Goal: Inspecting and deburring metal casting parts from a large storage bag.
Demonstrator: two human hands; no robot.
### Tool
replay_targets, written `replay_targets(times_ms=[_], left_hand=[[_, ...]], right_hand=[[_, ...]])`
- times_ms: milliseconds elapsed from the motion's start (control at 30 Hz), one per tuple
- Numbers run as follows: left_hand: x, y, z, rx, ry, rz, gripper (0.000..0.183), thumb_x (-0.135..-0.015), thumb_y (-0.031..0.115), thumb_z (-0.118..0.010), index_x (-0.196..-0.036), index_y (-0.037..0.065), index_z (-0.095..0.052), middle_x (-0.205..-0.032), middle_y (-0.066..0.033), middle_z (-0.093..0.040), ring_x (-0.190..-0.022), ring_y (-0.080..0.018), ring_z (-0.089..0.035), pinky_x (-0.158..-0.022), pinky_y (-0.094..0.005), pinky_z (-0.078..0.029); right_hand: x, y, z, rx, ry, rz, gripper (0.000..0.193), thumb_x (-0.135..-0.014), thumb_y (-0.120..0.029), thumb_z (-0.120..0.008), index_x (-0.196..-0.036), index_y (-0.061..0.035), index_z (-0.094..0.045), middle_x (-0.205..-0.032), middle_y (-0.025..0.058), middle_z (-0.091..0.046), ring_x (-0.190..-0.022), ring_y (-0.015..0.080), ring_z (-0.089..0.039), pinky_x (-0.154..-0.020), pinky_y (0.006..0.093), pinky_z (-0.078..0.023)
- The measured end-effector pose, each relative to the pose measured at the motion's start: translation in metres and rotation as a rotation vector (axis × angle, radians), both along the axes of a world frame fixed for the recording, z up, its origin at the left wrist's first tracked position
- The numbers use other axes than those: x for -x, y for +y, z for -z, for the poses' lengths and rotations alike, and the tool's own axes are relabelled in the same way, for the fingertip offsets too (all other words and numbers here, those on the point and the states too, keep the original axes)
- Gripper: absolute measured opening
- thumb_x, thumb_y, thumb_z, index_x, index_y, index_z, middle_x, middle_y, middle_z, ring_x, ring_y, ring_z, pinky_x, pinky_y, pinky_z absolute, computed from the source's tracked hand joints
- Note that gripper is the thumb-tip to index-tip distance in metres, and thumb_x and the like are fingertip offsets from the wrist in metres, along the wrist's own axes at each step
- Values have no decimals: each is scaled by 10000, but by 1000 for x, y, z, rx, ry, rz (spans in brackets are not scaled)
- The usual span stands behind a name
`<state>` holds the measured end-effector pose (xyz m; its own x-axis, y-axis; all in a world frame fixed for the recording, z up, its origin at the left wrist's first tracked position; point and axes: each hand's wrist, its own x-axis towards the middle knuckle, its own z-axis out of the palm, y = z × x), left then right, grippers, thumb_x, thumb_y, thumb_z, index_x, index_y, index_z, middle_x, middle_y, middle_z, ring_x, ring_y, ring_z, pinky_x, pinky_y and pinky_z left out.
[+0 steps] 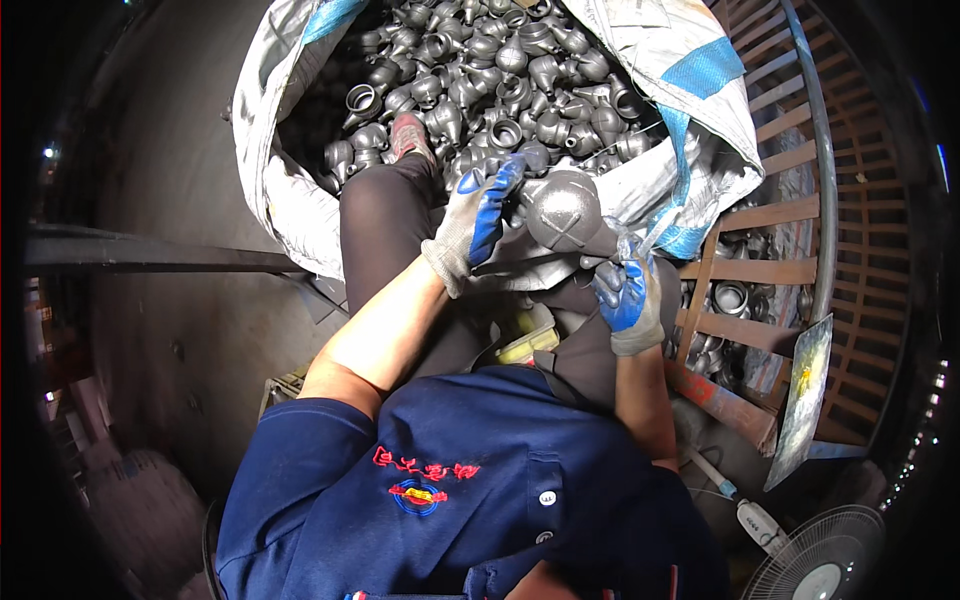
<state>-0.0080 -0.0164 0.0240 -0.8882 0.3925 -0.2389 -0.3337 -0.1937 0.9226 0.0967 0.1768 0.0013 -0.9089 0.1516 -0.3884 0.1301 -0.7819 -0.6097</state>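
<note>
A dark grey, round-bodied metal casting (565, 210) with raised crossing lines is held up over my lap, its narrow end pointing down to the right. My right hand (628, 295), in a grey glove with a blue coated palm, has its fingers closed at that narrow end. On the casting's other side is my left hand (472, 220), gloved alike, fingers stretched out and palm turned toward it. Whether the left palm touches it I cannot tell. Beyond both hands, a large white woven sack (290, 195) with blue bands holds many similar castings (512, 55).
A rusty slatted metal crate (770, 270) stands at the right, with more castings showing through its slats. A metal bar (170, 250) runs in from the left. A fan (825, 575) and a white power strip (760, 525) are at the lower right. My shoe (410, 135) rests at the sack.
</note>
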Motion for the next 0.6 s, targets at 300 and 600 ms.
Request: replay_targets(times_ms=[300, 600], left_hand=[[8, 14, -2, 46, 33, -6, 234, -874, 180, -574, -1025, 6, -618, -908, -3, -610, -763, -88, -545, -654, -206, -440], [44, 106, -120, -309, 172, -66, 109, -837, 162, -627, -868, 57, -618, -769, 1, -612, -637, -68, -554, -551, -193, -447]], right_hand=[[-8, 16, 25, 183, 201, -98, 566, -934, -332, -424, -1365, -6, -255, -734, 1, -496, -488, 81, -403, -369, 201, -345], [-51, 18, 72, 131, 13, -194, 350, -871, -113, -531, -1212, -44, -490, -886, 60, -631, -463, 44, -439, -358, 168, -319]])
